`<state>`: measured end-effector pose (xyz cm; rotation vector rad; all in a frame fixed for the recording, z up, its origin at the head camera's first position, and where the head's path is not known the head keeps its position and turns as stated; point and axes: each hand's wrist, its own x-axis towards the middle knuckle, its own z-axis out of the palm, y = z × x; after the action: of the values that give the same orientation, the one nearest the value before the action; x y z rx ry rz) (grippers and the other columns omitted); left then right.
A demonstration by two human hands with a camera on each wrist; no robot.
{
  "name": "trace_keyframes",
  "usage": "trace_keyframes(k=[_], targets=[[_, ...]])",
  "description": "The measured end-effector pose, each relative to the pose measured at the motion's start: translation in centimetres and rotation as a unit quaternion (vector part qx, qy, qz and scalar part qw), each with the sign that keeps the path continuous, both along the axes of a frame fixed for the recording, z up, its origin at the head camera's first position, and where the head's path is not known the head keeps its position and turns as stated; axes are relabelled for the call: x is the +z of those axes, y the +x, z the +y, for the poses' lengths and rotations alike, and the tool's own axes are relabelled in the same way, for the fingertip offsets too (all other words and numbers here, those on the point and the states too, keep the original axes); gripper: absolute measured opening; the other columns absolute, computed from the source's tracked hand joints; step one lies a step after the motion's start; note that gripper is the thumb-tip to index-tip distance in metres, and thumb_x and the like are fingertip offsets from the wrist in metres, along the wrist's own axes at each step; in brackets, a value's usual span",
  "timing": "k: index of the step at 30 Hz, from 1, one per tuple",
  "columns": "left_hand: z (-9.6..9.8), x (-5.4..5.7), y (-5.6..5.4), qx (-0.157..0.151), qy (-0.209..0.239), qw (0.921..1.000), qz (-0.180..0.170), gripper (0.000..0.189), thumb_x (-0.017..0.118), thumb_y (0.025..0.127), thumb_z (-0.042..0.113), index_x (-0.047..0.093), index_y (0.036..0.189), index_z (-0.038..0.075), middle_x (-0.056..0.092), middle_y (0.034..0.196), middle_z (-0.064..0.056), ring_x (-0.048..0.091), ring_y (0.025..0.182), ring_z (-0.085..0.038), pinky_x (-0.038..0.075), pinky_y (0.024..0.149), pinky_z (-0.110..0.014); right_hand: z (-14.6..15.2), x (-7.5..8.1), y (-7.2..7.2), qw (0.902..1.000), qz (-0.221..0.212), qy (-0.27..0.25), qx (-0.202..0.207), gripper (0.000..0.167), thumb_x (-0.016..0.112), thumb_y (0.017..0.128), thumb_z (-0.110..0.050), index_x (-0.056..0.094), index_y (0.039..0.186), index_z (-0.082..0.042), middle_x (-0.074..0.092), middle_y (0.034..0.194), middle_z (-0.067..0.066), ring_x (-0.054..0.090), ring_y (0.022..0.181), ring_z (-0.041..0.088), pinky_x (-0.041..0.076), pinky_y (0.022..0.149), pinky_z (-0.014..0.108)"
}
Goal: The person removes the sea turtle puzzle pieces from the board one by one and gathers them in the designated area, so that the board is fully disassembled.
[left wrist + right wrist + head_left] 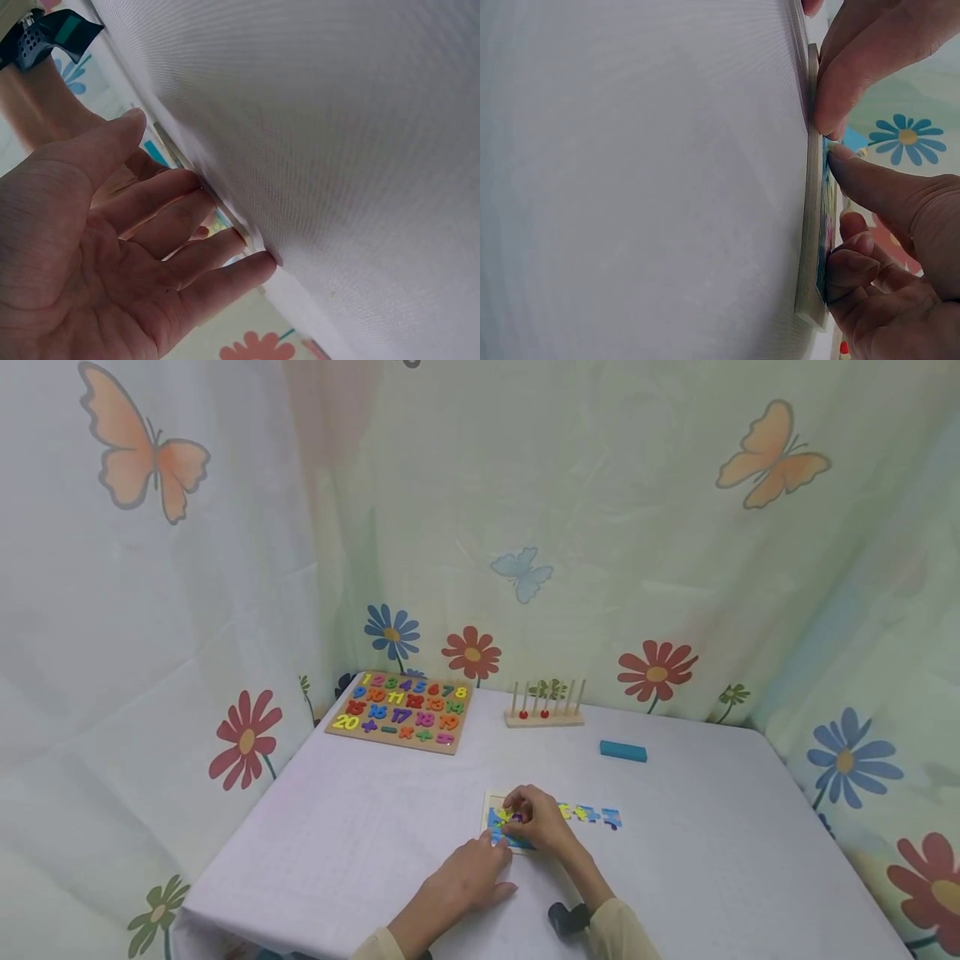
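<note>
A wooden puzzle tray (486, 806) lies near the front of the table, with blue and yellow jigsaw pieces (495, 817) set inside it. My right hand (546, 822) is bent over the tray, its thumb and curled fingers about a purple-marked puzzle piece (516, 817) low against the picture. Its outline is mostly hidden by the fingers. My left hand (471, 870) rests at the tray's near left corner. In the left wrist view its fingers (225, 289) reach out fairly straight to the tray's edge, the thumb held apart. A row of loose puzzle pieces (588, 814) lies right of the tray.
A number board (390, 745) with coloured digits lies at the back left. Behind the tray stands a wooden peg stand (546, 721) with red beads. A teal block (623, 751) lies to its right. Patterned curtains (615, 568) enclose the white-covered table (712, 843).
</note>
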<state>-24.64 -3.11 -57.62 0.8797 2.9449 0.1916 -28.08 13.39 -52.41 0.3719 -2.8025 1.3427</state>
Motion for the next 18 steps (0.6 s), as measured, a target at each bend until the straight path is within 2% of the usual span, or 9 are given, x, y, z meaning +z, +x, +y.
trace_keyframes(k=[7,14,18], targets=[[-0.12,-0.42,-0.07,-0.003,0.002,1.0000,0.000,0.048,0.074,0.099,0.057,0.075,0.129,0.019,0.073,0.131,-0.005,0.073,0.106,-0.021,0.064,0.089,-0.036,0.10,-0.29,0.09,0.9999,0.008,-0.004,0.013,0.025,0.089,0.085,0.004,0.071,0.099,-0.008,0.066,0.090,0.002,0.056,0.081,0.017,0.050,0.071,0.020],[-0.20,-0.08,0.04,-0.006,0.010,0.9999,0.007,0.048,0.076,0.098,0.056,0.076,0.126,0.017,0.074,0.124,-0.007,0.072,0.099,-0.021,0.064,0.086,-0.036,-0.05,-0.41,-0.04,0.9998,0.017,-0.007,0.007,0.012,0.082,0.094,-0.001,0.072,0.097,-0.008,0.067,0.087,-0.001,0.056,0.080,0.015,0.049,0.071,0.020],[-0.22,0.25,0.09,-0.003,0.020,0.9998,0.000,0.048,0.075,0.099,0.056,0.076,0.127,0.017,0.074,0.123,-0.008,0.073,0.100,-0.022,0.064,0.088,-0.038,-0.13,-0.47,-0.07,0.9997,0.025,-0.003,0.003,0.011,0.081,0.095,-0.001,0.073,0.096,-0.009,0.068,0.087,-0.003,0.057,0.080,0.014,0.050,0.072,0.021]])
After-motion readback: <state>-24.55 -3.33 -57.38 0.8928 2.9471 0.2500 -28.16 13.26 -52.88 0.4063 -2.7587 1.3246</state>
